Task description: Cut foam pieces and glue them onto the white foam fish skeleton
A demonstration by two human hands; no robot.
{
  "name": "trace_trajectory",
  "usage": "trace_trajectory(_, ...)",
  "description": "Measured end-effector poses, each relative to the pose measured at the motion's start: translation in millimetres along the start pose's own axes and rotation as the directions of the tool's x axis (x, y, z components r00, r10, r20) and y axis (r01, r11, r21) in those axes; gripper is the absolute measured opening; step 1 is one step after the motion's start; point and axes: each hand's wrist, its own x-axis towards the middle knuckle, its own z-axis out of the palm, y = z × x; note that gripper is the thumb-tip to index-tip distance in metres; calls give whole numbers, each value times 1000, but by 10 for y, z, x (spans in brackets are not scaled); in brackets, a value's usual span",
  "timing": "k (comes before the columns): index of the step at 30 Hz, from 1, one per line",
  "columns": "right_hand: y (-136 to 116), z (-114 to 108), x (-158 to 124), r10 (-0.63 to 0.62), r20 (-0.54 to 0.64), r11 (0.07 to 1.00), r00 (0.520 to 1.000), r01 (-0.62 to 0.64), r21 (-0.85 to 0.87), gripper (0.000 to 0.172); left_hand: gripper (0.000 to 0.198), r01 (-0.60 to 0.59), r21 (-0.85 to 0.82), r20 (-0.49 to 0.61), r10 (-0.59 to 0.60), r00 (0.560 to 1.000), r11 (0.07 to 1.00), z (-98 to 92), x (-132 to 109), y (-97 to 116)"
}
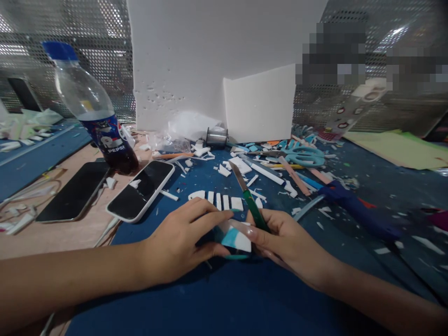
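Observation:
My left hand (185, 238) is closed on a small blue-and-white foam piece (235, 237), pinching it at its left side. My right hand (287, 242) grips a green-handled craft knife (250, 198), whose blade points up and away over the blue mat (210, 298), and its fingers also touch the foam piece from the right. Just beyond my fingers lies a row of small white foam slices (220, 199).
Two phones (142, 189) (75, 191) lie face up at the left beside a tilted Pepsi bottle (94, 112). White foam boards (259, 102) stand at the back. Teal scissors (304, 156), sticks, scraps and a dark blue glue gun (353, 205) clutter the right.

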Motion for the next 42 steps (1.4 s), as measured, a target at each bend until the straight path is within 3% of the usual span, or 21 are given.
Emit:
trace_trajectory(7, -54, -5, -4, -55, -7, 996, 998, 55, -68, 40, 25, -42, -94, 56, 48, 997, 995, -3, -5, 32)
trace_trajectory(11, -41, 20, 5, -59, -1, 996, 998, 59, -74, 41, 45, 24, -139, 78, -14, 997, 990, -3, -14, 47)
trace_trajectory(16, -34, -65, -16, -194, -76, 978, 978, 187, -96, 55, 56, 103, -135, 78, -93, 993, 985, -34, 2, 37)
trace_trajectory(18, -38, -155, -20, -295, -54, 941, 954, 281, -188, 60, 53, 151, -179, 58, -143, 988, 972, -52, 13, 30)
trace_trajectory(21, -32, -289, 4, -427, 50, 813, 903, 407, -417, 57, 51, 250, -269, 2, -259, 966, 930, -64, 23, 17)
trace_trajectory(24, -10, -349, 41, -451, 164, 696, 877, 461, -551, 55, 51, 290, -337, -66, -330, 942, 896, -60, 21, 0)
trace_trajectory(28, 30, -337, 64, -462, 235, 602, 855, 497, -625, 46, 51, 237, -393, -118, -304, 945, 889, -57, 12, -8)
trace_trajectory(36, 72, -334, 90, -426, 244, 537, 871, 461, -706, 42, 52, 193, -393, -141, -267, 953, 899, -69, 1, 4)
trace_trajectory(42, 86, -336, 90, -451, 255, 505, 855, 480, -718, 43, 50, 172, -387, -150, -246, 958, 906, -72, 13, 3)
